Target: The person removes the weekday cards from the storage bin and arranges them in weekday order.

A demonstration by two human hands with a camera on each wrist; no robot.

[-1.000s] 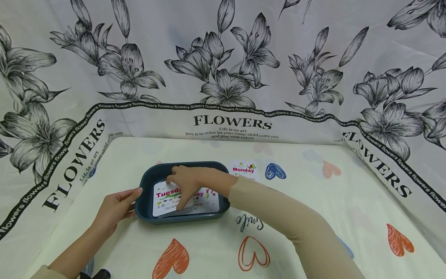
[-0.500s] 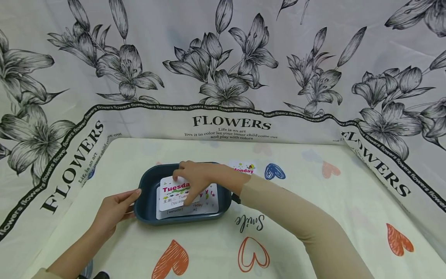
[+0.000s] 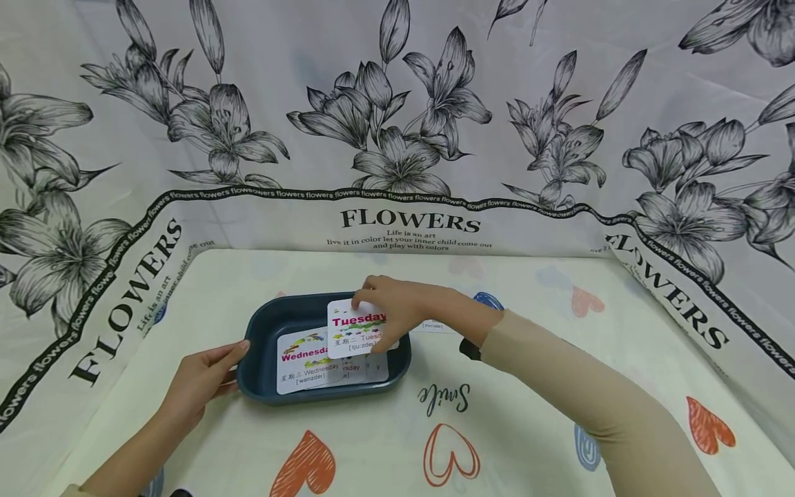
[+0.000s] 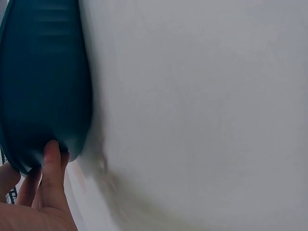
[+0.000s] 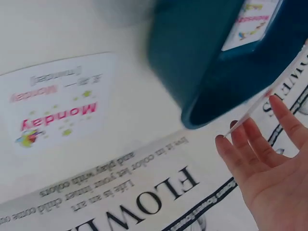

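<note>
- We see the left hand (image 3: 201, 369) hold the dark blue tray (image 3: 263, 359) by its 9 o'clock end, with the thumb on the rim.
- We see the right hand (image 3: 394, 307) pinch the Tuesday card (image 3: 350, 331), a finger by its top edge and the thumb low down. The card is just off the tray's middle, toward 2 o'clock, over the cards inside.
- The Wednesday card (image 3: 301, 359) lies in the tray toward 8 o'clock. A card ending in "rsday" (image 3: 357, 371) peeks out toward 4 o'clock.
- The Monday card (image 5: 60, 103) lies flat on the heart-print cloth (image 3: 528, 407), outside the tray near 3 o'clock. In the head view, the right hand and wrist hide some of it.
- We think the Tuesday card could slip and drop, because it is thin and smooth and only a few fingers hold it.
- It could bump the rim at 3 o'clock and bend, if it goes that way too low.
- The right wrist could push the Monday card crooked, if it dips.
- If the left hand pulls too hard, the tray could tip and the cards inside could slide.
</note>
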